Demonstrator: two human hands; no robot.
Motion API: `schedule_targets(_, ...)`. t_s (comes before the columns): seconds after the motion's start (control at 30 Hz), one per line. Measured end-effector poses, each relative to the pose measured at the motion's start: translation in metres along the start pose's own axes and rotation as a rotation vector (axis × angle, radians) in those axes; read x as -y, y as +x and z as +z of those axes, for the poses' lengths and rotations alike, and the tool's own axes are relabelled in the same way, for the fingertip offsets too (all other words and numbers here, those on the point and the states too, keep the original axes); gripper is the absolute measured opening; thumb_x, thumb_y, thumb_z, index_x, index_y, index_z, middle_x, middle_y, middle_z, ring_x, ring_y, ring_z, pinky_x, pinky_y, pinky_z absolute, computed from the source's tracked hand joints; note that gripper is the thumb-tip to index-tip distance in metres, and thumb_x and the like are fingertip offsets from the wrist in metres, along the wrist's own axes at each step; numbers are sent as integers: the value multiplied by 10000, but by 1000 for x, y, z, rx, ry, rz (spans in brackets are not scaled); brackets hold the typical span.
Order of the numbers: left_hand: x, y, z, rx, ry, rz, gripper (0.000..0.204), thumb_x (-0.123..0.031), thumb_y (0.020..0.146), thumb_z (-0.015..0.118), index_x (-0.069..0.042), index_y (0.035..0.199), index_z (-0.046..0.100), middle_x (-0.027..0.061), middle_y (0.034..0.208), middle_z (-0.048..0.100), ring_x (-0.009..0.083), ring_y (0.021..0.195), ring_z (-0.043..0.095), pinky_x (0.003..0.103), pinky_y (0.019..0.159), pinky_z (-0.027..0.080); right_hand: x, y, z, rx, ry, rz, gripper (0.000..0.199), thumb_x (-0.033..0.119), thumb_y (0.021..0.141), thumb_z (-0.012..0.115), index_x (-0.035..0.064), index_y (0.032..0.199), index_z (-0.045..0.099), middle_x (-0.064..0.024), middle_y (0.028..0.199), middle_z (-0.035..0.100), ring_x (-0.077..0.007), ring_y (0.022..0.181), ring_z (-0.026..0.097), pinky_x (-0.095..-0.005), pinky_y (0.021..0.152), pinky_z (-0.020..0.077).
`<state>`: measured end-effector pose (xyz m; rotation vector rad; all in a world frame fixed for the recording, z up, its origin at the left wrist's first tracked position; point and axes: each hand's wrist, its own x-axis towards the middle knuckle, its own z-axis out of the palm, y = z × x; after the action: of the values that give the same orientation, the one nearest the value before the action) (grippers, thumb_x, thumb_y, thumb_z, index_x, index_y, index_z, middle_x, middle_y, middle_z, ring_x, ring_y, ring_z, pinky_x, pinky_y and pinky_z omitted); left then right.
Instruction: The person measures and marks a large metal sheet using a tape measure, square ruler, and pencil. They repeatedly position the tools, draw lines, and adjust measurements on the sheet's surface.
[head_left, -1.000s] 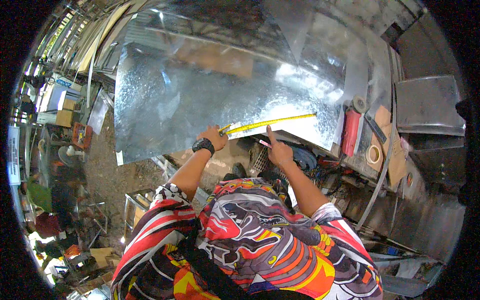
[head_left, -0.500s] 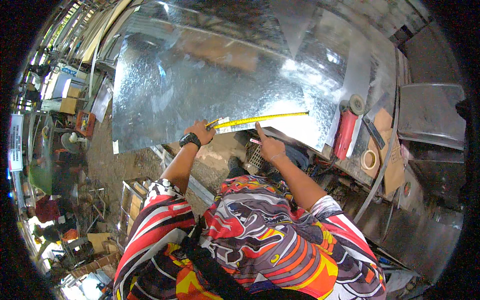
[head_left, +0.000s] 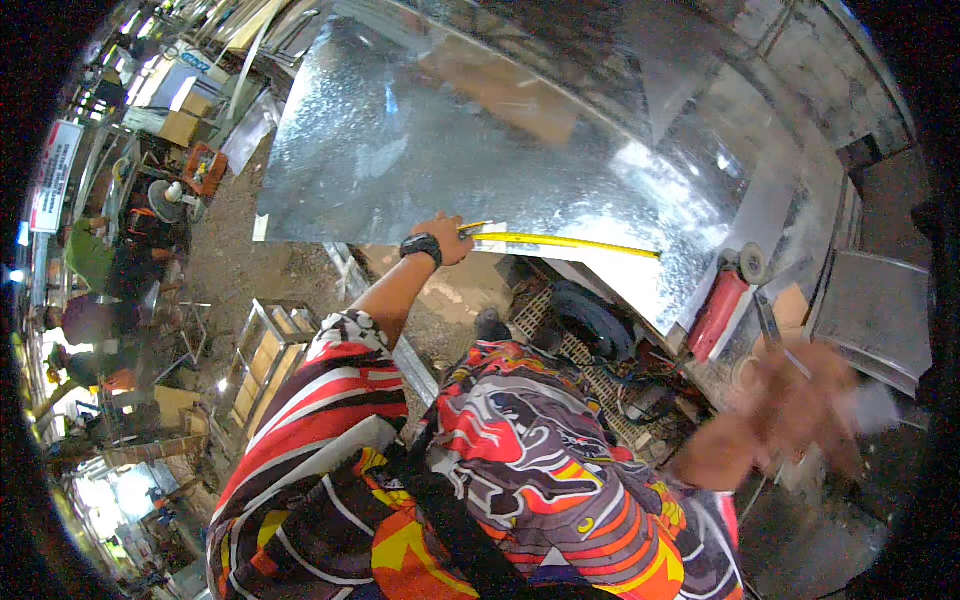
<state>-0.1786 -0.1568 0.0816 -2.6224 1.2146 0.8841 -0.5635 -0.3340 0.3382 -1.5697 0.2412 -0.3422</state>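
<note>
My left hand (head_left: 452,241), with a black watch (head_left: 421,246) on its wrist, rests at the near edge of a large shiny metal sheet (head_left: 370,170). Its fingers are closed at one end of a yellow tape measure (head_left: 570,243). The extended blade lies along the sheet's near edge, pointing right. A thin yellowish stick lies beside the fingers; its kind is unclear. My right hand (head_left: 805,405) is off the sheet at the right, beyond the grinder, badly smeared by motion. I cannot make out its fingers or anything in them.
A red angle grinder (head_left: 718,315) lies on the table's right side. Below the sheet's edge are a black tyre-like ring (head_left: 595,320) and a plastic crate (head_left: 533,312). A wooden-panelled frame (head_left: 262,370) stands on the floor at left. Another person (head_left: 92,255) is farther left.
My right hand has left the tape and swung right, past the grinder. My left hand remains at the tape's end. The whole view has shifted and turned.
</note>
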Motion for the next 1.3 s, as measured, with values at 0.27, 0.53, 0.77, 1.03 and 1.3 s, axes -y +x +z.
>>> schedule_targets(0.27,3,8,2,19,60,26,630,-511,890,574,-157,1410,603,215,1375,603,411,1256,616,551,1074,476,31,42,81,45,-428,-134,360,363,984,674,5,959,645,-85,773,657,-161,572,564,-330,506,440)
schedule_targets(0.53,-1,-6,-16,81,-12,47,629,-520,892,567,-163,1408,607,219,1387,594,402,1266,611,529,1088,472,17,53,121,-21,-471,-120,345,357,984,673,13,995,649,-92,797,665,-172,611,576,-341,543,451)
schedule_targets(0.77,5,2,-4,-23,3,70,657,-520,871,587,-137,1405,609,234,1419,570,407,1278,602,523,1092,472,22,62,145,-64,-511,-143,335,351,983,672,20,1026,653,-98,818,672,-181,646,587,-350,575,461)
schedule_targets(1.03,9,5,-7,6,-13,124,624,-498,867,602,-130,1370,639,232,1365,615,403,1249,623,503,1061,501,23,59,159,-111,-530,-126,328,345,983,671,27,1062,657,-105,842,680,-192,686,600,-360,612,473)
schedule_targets(1.3,4,5,1,-60,10,126,618,-483,889,587,-108,1379,626,239,1394,589,415,1264,613,521,1073,492,21,58,167,-153,-554,-129,325,339,982,670,35,1098,661,-112,866,688,-202,725,612,-371,648,484)
